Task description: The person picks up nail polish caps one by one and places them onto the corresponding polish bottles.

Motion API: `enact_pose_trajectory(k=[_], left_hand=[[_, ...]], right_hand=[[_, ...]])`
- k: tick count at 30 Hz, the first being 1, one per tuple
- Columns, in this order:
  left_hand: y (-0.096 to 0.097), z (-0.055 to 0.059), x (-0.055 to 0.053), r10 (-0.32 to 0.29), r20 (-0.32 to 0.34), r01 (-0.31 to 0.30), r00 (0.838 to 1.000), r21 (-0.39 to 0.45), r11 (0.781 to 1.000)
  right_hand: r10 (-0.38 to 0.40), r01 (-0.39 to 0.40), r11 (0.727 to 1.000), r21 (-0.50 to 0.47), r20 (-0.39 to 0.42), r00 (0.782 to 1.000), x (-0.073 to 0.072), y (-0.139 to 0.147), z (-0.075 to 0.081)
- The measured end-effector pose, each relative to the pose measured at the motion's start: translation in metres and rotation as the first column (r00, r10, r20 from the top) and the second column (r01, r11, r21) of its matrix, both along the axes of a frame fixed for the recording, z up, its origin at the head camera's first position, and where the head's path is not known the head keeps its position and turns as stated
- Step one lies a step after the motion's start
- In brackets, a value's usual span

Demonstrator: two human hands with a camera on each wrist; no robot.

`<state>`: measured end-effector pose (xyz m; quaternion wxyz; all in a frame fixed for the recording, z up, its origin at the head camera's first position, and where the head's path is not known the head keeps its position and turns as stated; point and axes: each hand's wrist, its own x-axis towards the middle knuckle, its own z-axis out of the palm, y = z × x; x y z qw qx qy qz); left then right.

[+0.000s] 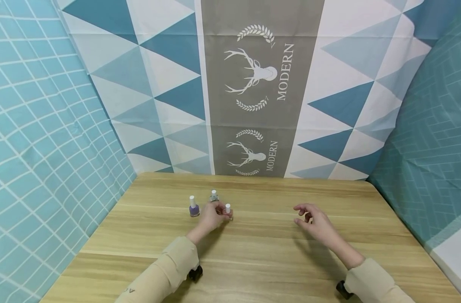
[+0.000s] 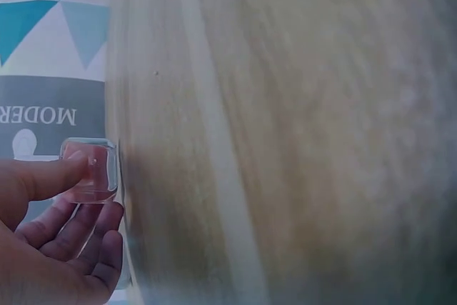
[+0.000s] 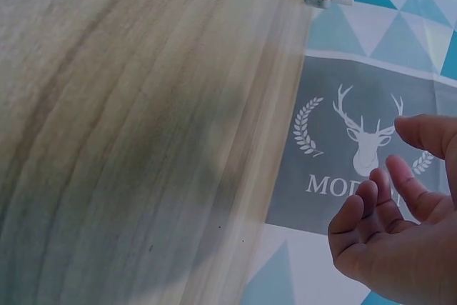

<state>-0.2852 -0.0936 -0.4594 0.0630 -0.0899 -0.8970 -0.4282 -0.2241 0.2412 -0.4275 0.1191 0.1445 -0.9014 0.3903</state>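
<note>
My left hand pinches a pink nail polish bottle with a white cap, upright at the tabletop. In the left wrist view the thumb lies across the glass of that bottle, and its cap is hidden. Just behind the hand stands a second nail polish bottle, white-capped and pale, its lower part covered by the fingers. A purple nail polish bottle stands to the left of the hand. Over the right half of the table, my right hand hovers with loosely bent fingers and holds nothing.
The wooden table ends at the back against a patterned cloth with deer heads and triangles. A blue tiled-pattern cloth hangs at the left, a teal one at the right. Dark bands sit at both wrists.
</note>
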Motion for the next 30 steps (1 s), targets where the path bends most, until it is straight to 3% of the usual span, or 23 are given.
enact_pose_trajectory(k=[10,16,23,25,30], left_hand=[[-0.002,-0.004,-0.001,-0.005,-0.013,0.004,1.000,-0.034,0.999],[-0.004,-0.002,-0.002,-0.032,-0.014,0.032,0.999,-0.028,0.999],[-0.009,0.023,0.009,-0.065,0.038,0.066,0.997,-0.024,0.998],[-0.012,0.032,0.017,-0.059,0.019,0.060,0.998,-0.047,0.997],[-0.016,0.051,0.041,-0.043,-0.107,0.028,0.993,-0.137,0.990]], right_hand=[[0.006,-0.006,1.000,-0.006,-0.002,1.000,-0.002,-0.004,0.003],[0.001,-0.002,1.000,0.012,0.019,1.000,-0.003,0.000,0.014],[-0.010,0.011,0.998,0.064,-0.009,1.000,0.004,0.009,0.036],[-0.013,0.014,0.997,0.075,-0.021,1.000,0.008,0.012,0.041],[-0.032,0.042,0.993,0.113,-0.094,0.995,0.019,0.016,0.050]])
